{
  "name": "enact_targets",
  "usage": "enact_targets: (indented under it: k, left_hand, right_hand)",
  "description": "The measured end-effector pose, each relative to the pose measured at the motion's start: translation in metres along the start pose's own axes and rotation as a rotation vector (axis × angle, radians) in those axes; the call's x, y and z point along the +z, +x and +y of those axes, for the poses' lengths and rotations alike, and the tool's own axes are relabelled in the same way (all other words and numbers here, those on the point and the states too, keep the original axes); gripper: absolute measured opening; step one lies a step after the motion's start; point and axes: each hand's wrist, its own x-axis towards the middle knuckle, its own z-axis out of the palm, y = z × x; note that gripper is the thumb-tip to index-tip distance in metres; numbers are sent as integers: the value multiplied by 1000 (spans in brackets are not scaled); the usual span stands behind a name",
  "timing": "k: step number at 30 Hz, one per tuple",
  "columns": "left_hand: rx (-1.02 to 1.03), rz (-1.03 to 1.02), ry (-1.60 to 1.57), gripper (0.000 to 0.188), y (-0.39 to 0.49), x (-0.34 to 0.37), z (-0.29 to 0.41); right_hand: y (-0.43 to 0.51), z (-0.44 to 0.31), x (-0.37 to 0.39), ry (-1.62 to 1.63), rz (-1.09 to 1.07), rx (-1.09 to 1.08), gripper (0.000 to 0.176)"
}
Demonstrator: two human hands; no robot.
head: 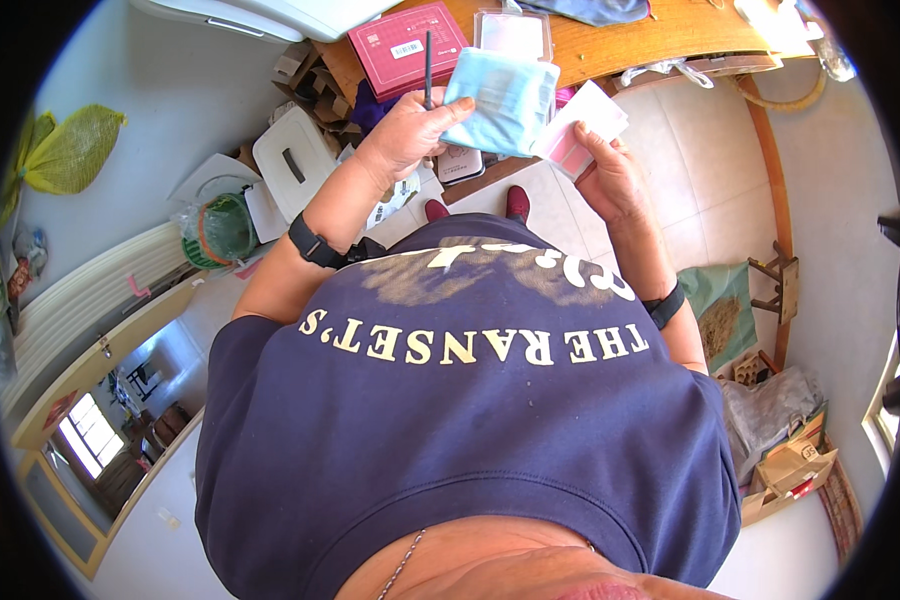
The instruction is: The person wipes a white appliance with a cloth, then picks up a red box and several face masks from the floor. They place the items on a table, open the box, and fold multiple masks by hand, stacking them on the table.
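Note:
My left hand (412,129) holds a light blue soft packet (501,97), its thumb pressed on the packet's left edge. A thin dark stick (428,71), perhaps a pen, stands up from the same hand. In my right hand (611,172) are a few flat pink and white cards or sheets (576,146), fanned slightly and pinched under the thumb. Their left edge lies close to the packet's lower right corner. Beyond my hands, a red box (409,46) with a printed label sits on the wooden table (607,46), beside a clear plastic case (514,34).
A dark blue cloth (596,9) lies on the table's far side. Below are a white lidded bin (292,161), cardboard boxes (322,94) and a green basket (217,229) at left. A small white box (460,165) lies near my feet. Right stands a wooden stool (780,281).

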Motion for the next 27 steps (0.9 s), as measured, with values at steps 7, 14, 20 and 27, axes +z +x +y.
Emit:
enact_targets:
  k: [7,14,20,27]
  left_hand:
    - [-80,-83,-283,19,-6,-16,-3]
    - [-265,-253,-613,22,-12,-20,-11]
    - [-271,-206,-386,41,-8,-14,-17]
    - [265,136,143,35,-16,-8,-14]
  right_hand:
    - [2,0,-4,-91,93,21,34]
    - [14,2,12,-15,-261,75,42]
    - [26,12,29,-367,-248,12,30]
    - [22,16,32,-559,-239,-23,26]
